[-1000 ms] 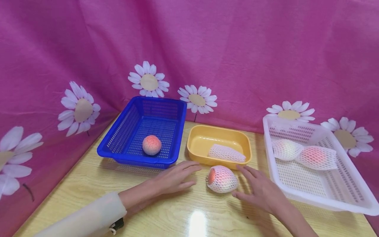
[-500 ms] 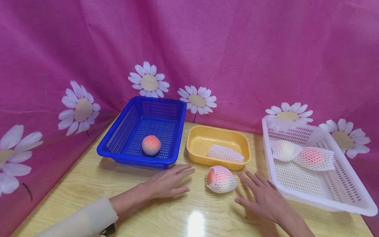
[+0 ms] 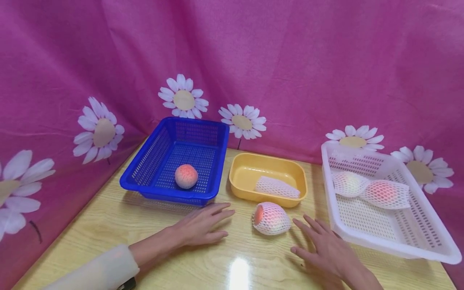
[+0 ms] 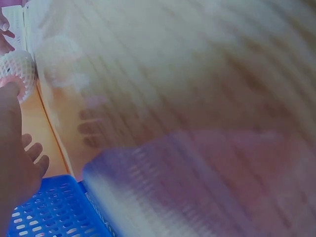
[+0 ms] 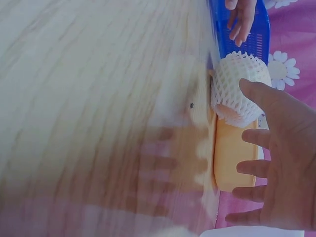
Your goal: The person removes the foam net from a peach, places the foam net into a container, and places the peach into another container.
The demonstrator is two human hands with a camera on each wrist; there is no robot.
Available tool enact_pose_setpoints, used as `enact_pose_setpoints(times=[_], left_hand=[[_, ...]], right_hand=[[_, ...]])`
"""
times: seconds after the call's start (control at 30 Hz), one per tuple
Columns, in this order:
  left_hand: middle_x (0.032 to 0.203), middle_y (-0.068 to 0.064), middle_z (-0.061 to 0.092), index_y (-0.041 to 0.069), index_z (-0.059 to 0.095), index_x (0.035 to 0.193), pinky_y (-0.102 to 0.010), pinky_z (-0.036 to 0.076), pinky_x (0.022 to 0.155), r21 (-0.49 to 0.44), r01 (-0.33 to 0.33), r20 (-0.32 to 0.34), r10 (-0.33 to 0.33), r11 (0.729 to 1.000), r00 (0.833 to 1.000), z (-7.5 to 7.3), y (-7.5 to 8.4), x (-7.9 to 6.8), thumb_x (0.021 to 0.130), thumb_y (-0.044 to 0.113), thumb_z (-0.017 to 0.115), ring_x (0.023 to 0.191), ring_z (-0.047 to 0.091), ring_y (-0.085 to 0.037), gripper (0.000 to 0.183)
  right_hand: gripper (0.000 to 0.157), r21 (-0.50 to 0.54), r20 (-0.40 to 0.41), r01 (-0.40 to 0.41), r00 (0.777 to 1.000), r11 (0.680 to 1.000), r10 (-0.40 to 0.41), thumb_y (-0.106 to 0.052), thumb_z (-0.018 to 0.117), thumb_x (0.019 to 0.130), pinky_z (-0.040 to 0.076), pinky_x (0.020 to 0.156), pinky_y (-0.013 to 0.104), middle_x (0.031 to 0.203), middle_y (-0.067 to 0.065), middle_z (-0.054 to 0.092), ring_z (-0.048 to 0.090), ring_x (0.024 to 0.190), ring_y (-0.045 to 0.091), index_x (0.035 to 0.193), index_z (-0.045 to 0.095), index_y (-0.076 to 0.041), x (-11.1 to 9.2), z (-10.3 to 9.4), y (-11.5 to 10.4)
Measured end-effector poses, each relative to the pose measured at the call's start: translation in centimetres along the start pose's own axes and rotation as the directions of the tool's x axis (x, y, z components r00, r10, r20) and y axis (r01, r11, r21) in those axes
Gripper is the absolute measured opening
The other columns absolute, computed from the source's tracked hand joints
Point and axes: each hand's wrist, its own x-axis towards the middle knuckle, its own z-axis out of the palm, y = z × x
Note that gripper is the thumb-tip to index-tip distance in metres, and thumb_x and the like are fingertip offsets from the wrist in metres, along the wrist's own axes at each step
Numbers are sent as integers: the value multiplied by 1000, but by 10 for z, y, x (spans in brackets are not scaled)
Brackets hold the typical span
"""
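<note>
A peach in a white foam net sleeve [image 3: 272,219] lies on the wooden table between the two hands, its reddish bare end facing left in the head view. To its left, the left hand [image 3: 203,225] has its fingers extended and holds nothing. On the other side is the right hand [image 3: 326,247], fingers spread, also holding nothing. Both hands are apart from the peach. The right wrist view shows the netted peach [image 5: 239,89] beyond the right hand's thumb [image 5: 254,91]. In the left wrist view it appears at the left edge, past the left hand [image 4: 17,153].
A blue basket [image 3: 145,187] with one bare peach [image 3: 186,176] stands at the back left. Behind the netted peach is a yellow tray [image 3: 250,169] holding a foam net sleeve [image 3: 277,187]. At right, a white basket [image 3: 337,225] contains two netted peaches.
Both hands have drawn back from the netted peach, the left hand to the left and the right hand slightly to the right and nearer. The peach stays in place.
</note>
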Motion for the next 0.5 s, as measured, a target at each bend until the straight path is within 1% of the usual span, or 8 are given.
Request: enact_pose_setpoints(times=[0.13,0.27,0.4,0.5], left_hand=[[152,-10,43,14,48,149,-42,39,109,2,13,5,-13,1000,1000,2,-1,-2,98,43,61,138,42,-24,60],[152,-11,44,14,48,148,-43,39,109,-1,16,9,-16,1000,1000,2,0,-1,98,43,60,137,43,-25,59],[149,-12,46,12,50,147,-43,40,108,-5,16,0,-16,1000,1000,3,1,0,98,40,61,136,45,-25,57],[148,-12,48,10,51,146,-43,41,108,-15,11,-13,-12,1000,1000,3,2,3,99,36,61,135,45,-25,54]], right_hand=[[72,10,1,-7,1000,1000,7,-62,63,89,44,94,66,147,19,48,47,128,48,145,54,-19,-6,1,2],[70,10,-25,5,1000,1000,-5,-58,67,89,44,94,65,145,22,49,50,124,49,144,55,-16,-10,2,6],[71,26,-42,10,999,1000,-9,-57,68,89,47,92,62,144,24,50,52,122,48,144,55,-14,-13,1,10],[71,45,-41,0,999,999,2,-58,67,89,47,93,61,144,23,50,52,123,46,144,54,-15,-14,0,10]])
